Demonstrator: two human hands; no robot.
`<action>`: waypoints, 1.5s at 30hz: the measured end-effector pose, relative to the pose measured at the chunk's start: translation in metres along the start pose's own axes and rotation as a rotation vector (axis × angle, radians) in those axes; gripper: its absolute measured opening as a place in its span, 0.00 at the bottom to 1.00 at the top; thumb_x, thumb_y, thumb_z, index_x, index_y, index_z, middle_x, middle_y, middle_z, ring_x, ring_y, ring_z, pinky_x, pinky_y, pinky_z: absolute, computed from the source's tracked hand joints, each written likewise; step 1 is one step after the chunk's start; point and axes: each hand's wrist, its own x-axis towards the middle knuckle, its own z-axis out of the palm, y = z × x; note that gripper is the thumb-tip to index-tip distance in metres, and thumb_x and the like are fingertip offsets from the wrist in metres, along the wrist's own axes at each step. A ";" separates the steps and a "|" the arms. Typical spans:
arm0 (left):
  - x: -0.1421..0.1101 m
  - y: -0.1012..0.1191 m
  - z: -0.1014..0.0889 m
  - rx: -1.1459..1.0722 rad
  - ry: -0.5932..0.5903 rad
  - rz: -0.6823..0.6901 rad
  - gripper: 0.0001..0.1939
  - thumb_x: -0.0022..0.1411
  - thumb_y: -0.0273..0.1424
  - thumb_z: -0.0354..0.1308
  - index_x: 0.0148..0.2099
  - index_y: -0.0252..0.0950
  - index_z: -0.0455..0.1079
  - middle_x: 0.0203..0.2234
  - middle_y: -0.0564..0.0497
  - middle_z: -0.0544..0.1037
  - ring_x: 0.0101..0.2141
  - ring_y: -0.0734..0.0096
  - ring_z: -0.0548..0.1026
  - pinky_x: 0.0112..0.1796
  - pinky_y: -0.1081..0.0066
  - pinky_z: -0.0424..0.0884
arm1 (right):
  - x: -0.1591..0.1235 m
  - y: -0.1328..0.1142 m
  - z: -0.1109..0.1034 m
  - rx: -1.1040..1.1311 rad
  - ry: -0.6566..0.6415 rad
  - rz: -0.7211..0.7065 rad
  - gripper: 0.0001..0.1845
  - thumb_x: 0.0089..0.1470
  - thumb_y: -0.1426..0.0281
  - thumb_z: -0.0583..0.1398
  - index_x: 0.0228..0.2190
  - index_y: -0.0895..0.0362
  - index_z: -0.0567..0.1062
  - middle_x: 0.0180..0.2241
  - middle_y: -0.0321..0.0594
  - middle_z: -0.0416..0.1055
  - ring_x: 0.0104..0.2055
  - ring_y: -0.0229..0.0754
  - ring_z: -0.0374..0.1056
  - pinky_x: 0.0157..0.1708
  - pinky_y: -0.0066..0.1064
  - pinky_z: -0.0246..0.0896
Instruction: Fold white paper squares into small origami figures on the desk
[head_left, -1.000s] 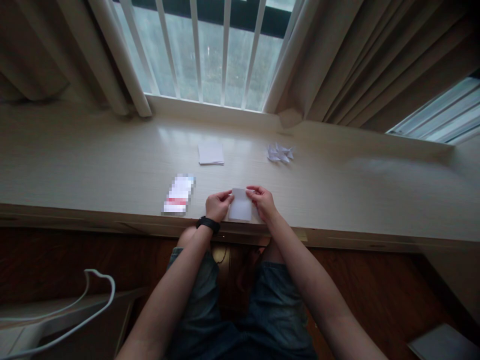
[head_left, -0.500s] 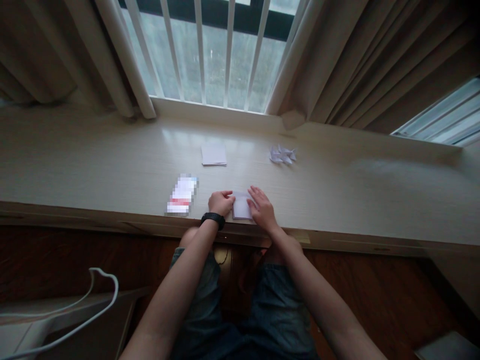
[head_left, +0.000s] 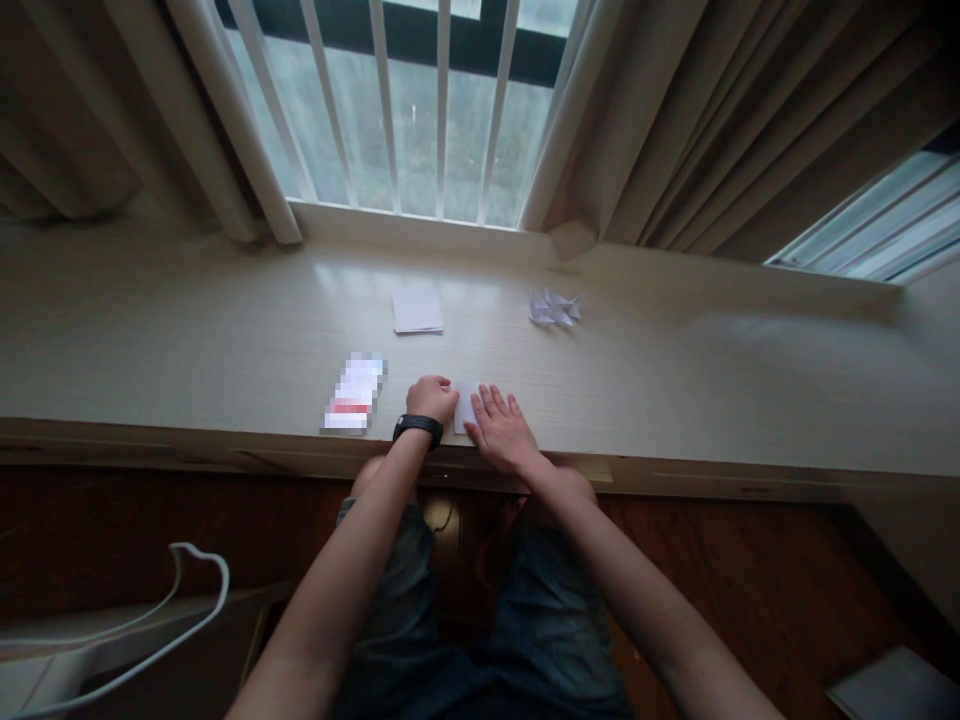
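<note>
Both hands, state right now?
Left hand: fingers curled at the left edge of the paper sheet.
Right hand: open, laid flat on the sheet's right side.

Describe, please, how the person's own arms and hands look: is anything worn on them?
The left hand has a black band, like a watch, at its wrist. The right hand and wrist are bare. No sleeves show on either forearm.

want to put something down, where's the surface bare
Widest: right of the folded papers and right hand. Also left of the pixelated item, and between paper stack and folded papers. Crowded: front middle, left hand and right hand at the sheet.
</note>
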 end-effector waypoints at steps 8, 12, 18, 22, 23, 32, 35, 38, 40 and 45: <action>-0.047 -0.013 0.020 0.384 0.102 0.586 0.23 0.67 0.33 0.42 0.62 0.38 0.61 0.61 0.48 0.62 0.62 0.60 0.56 0.60 0.55 0.51 | 0.000 -0.002 0.001 -0.023 0.005 0.009 0.30 0.63 0.62 0.42 0.63 0.61 0.51 0.66 0.49 0.42 0.68 0.50 0.35 0.63 0.52 0.27; -0.049 -0.021 0.027 0.424 0.104 0.583 0.25 0.68 0.33 0.39 0.64 0.38 0.57 0.62 0.50 0.59 0.63 0.60 0.54 0.61 0.55 0.47 | 0.000 -0.002 -0.002 -0.037 -0.018 0.018 0.31 0.62 0.62 0.43 0.63 0.61 0.51 0.66 0.47 0.42 0.68 0.51 0.36 0.63 0.53 0.27; -0.047 -0.021 0.026 0.422 0.131 0.596 0.25 0.68 0.33 0.38 0.64 0.36 0.59 0.62 0.48 0.60 0.62 0.60 0.55 0.60 0.55 0.48 | 0.008 0.006 -0.010 -0.047 -0.037 0.067 0.30 0.64 0.61 0.40 0.63 0.58 0.53 0.65 0.42 0.47 0.68 0.53 0.37 0.62 0.57 0.25; -0.047 -0.022 0.027 0.412 0.148 0.604 0.24 0.68 0.32 0.38 0.63 0.36 0.60 0.62 0.47 0.61 0.62 0.60 0.56 0.60 0.55 0.49 | 0.020 0.020 -0.011 -0.048 -0.078 0.121 0.31 0.64 0.58 0.38 0.64 0.55 0.50 0.66 0.39 0.45 0.68 0.54 0.35 0.62 0.58 0.25; -0.047 -0.022 0.027 0.409 0.149 0.606 0.24 0.68 0.32 0.38 0.63 0.36 0.60 0.62 0.47 0.61 0.62 0.60 0.56 0.60 0.55 0.49 | 0.023 0.024 -0.012 -0.043 -0.092 0.130 0.31 0.64 0.57 0.38 0.64 0.53 0.49 0.66 0.37 0.44 0.68 0.54 0.33 0.62 0.59 0.25; -0.049 -0.019 0.024 0.405 0.144 0.580 0.25 0.67 0.33 0.39 0.63 0.35 0.60 0.61 0.44 0.61 0.62 0.59 0.56 0.61 0.55 0.48 | 0.049 0.037 -0.005 0.034 -0.077 0.312 0.28 0.63 0.56 0.40 0.63 0.44 0.49 0.67 0.33 0.42 0.67 0.57 0.34 0.60 0.63 0.31; -0.050 -0.018 0.023 0.406 0.126 0.571 0.25 0.67 0.33 0.39 0.63 0.35 0.59 0.62 0.45 0.60 0.62 0.61 0.55 0.61 0.57 0.47 | 0.059 0.039 -0.003 0.068 -0.001 0.357 0.29 0.62 0.56 0.43 0.62 0.47 0.53 0.66 0.37 0.47 0.66 0.60 0.37 0.59 0.64 0.33; -0.051 -0.017 0.021 0.404 0.113 0.556 0.25 0.67 0.34 0.39 0.63 0.36 0.58 0.62 0.46 0.59 0.63 0.62 0.55 0.61 0.57 0.47 | 0.066 0.041 -0.001 0.104 0.076 0.417 0.28 0.62 0.58 0.44 0.61 0.50 0.59 0.64 0.40 0.52 0.65 0.60 0.41 0.59 0.63 0.34; -0.051 -0.017 0.020 0.402 0.108 0.545 0.25 0.67 0.35 0.38 0.64 0.36 0.58 0.63 0.47 0.59 0.63 0.62 0.54 0.61 0.57 0.46 | 0.067 0.042 0.000 0.117 0.120 0.440 0.27 0.62 0.59 0.43 0.59 0.51 0.62 0.63 0.42 0.55 0.65 0.58 0.43 0.59 0.63 0.33; -0.048 -0.012 0.018 0.378 0.078 0.523 0.25 0.66 0.35 0.41 0.63 0.36 0.59 0.62 0.46 0.60 0.62 0.61 0.55 0.61 0.57 0.47 | 0.063 0.040 0.001 0.110 0.157 0.374 0.27 0.61 0.54 0.47 0.56 0.51 0.65 0.62 0.43 0.56 0.64 0.58 0.43 0.58 0.62 0.33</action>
